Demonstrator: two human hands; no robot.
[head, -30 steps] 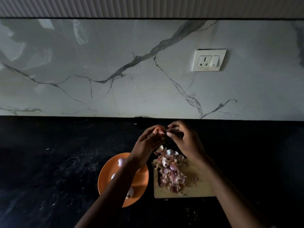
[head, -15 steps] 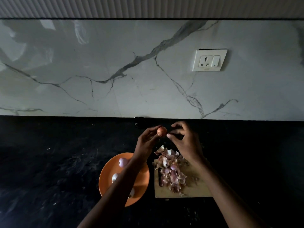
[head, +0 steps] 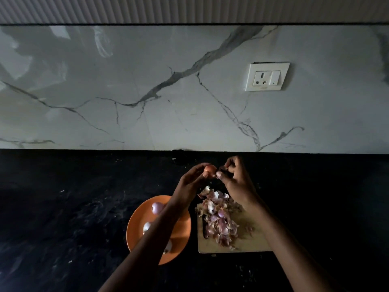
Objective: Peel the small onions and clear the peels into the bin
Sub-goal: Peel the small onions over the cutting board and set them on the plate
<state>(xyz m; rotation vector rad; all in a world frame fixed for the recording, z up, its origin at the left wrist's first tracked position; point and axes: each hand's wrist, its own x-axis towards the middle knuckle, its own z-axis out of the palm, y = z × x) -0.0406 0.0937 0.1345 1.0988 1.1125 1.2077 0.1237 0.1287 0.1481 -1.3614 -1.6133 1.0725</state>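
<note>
We're mid-peel here, and it looks like we're well into the job. Our left hand (head: 190, 183) pinches a small onion (head: 209, 170) at the fingertips, held up above the black counter (head: 63, 207) near the back wall. This one looks brownish-orange, so we'd guess its skin is mostly on. Our right hand (head: 235, 179) is right beside it, thumb tip touching the onion's side and the other fingers curled in. It seems to be pinching something dark, maybe a bit of skin, but the light's too dim for us to say for sure.

What's done, as far as we can see: the orange plate (head: 181, 230) down by our left forearm has a few pale peeled onions (head: 157, 208) on it, at least three, with some probably hidden under the arm. The board (head: 252, 241) just right of the plate carries a good heap of peels (head: 219, 220).

What's left: finish this onion and drop it on the plate. There might be an unpeeled one or two mixed into the heap, since we spot a couple of rounder purple bits, but we can't tell. Then the whole pile has to go into the bin, which isn't in view at all. So the clearing part hasn't started yet.
</note>
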